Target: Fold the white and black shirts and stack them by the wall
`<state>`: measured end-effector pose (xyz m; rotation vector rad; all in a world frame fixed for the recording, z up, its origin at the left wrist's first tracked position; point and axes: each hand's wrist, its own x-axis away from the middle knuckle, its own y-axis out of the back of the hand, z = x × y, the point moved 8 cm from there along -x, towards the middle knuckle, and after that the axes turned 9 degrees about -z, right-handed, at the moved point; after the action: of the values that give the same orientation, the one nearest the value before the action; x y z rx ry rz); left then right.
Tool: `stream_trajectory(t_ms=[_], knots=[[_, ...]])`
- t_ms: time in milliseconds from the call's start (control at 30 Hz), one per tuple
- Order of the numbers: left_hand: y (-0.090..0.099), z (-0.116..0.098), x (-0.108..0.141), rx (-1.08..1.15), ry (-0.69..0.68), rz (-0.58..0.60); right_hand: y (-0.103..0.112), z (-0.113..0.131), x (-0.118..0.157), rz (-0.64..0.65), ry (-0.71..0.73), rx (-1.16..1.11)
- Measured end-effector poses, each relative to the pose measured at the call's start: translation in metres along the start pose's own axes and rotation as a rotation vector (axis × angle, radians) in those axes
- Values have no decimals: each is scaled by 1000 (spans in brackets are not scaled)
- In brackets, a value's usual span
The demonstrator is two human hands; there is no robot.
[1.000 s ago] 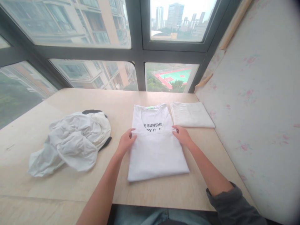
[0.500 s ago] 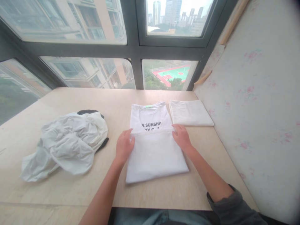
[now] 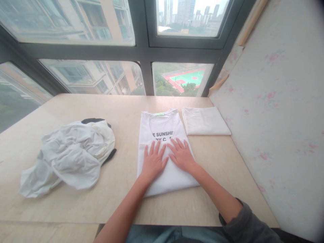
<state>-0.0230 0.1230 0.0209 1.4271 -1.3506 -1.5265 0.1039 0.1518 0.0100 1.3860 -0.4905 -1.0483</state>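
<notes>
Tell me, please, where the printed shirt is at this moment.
In the head view, the printed shirt lies near the middle under the left hand and right hand, between the crumpled cloth on the left and the folded cloth on the right.

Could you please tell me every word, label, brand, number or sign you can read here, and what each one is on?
"E SUNSHI": dark capitals on the white shirt, cut off at both ends by the neckline.
Second line below it, on the same shirt: only partly showing, perhaps a "Y" and a "C"; no word can be read.
Green label at the neck: too small to read.
</notes>
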Motion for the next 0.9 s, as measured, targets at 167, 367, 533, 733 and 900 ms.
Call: stream_trajectory(t_ms=[167, 367, 533, 733, 900], knots=[[5, -3, 7, 3, 11, -3, 3, 4, 6, -6, 12, 6], [39, -15, 30, -3, 2, -21, 25, 22, 27, -33, -9, 24], [57, -29, 73, -55, -74, -32, 43, 50, 67, -38, 16, -10], [40, -32, 109, -78, -72, -19, 29, 57, 99, -7, 64, -34], [43, -30, 102, -70, -57, -7, 31, 50, 90, 5, 28, -79]])
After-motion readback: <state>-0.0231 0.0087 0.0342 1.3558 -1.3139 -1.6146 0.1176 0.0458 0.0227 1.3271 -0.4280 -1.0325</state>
